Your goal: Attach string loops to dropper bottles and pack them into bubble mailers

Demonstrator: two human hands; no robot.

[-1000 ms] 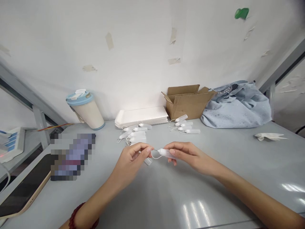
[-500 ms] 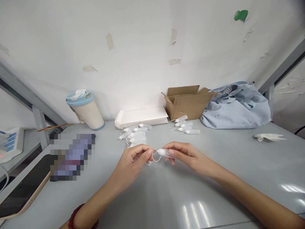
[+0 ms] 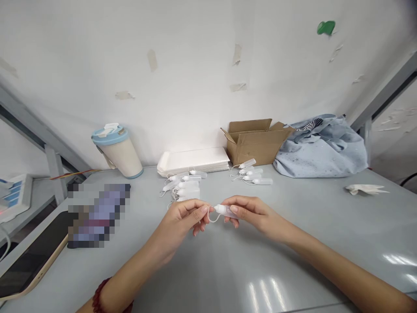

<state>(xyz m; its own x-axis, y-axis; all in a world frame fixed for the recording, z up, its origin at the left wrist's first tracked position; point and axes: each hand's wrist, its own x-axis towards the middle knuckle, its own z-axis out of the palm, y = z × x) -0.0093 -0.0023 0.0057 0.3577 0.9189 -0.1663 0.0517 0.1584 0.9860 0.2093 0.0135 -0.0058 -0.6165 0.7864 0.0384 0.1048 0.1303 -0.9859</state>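
Right hand [image 3: 254, 213] pinches a small bottle [image 3: 229, 211], left hand [image 3: 184, 217] its looped tether [image 3: 213, 221], with loose bottles [image 3: 189, 184] and open carton [image 3: 259, 148] beyond.

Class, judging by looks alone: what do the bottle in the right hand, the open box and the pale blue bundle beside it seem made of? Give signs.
Bottle: probably plastic, smooth; its body looks milky and translucent.
Box: cardboard, matt; plain brown with stiff flaps bent at folds.
Bundle: likely fabric, mostly matt; it slumps in soft creases. Which fibre, I can't tell.
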